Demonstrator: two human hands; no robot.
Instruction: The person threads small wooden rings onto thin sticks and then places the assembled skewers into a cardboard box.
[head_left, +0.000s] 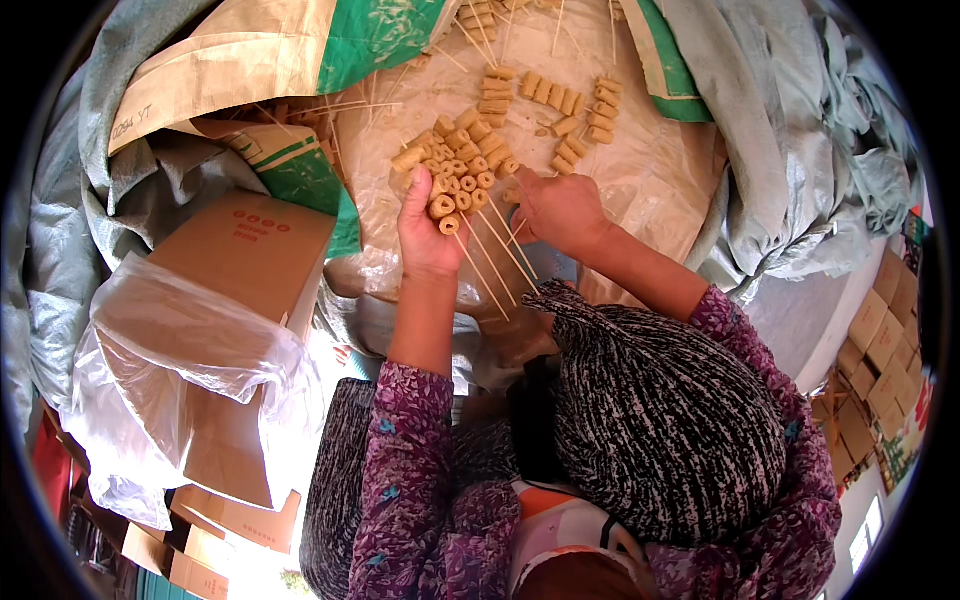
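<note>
My left hand is closed around a bundle of skewered tan hollow rolls. The rolls sit packed together with their ring-shaped ends toward me. Several thin bamboo sticks run out of the bundle toward my body. At its right side is my right hand, fingers bent and pinched together close to the end rolls. What lies between those fingertips is too small and hidden to make out. Just beyond the right hand, more skewered rolls lie on a plastic-covered surface.
Further rows of rolls and loose sticks lie at the far side. Paper sacking with green bands and grey cloth border the work surface. On the left stands a cardboard box partly under clear plastic; stacked cartons are far right.
</note>
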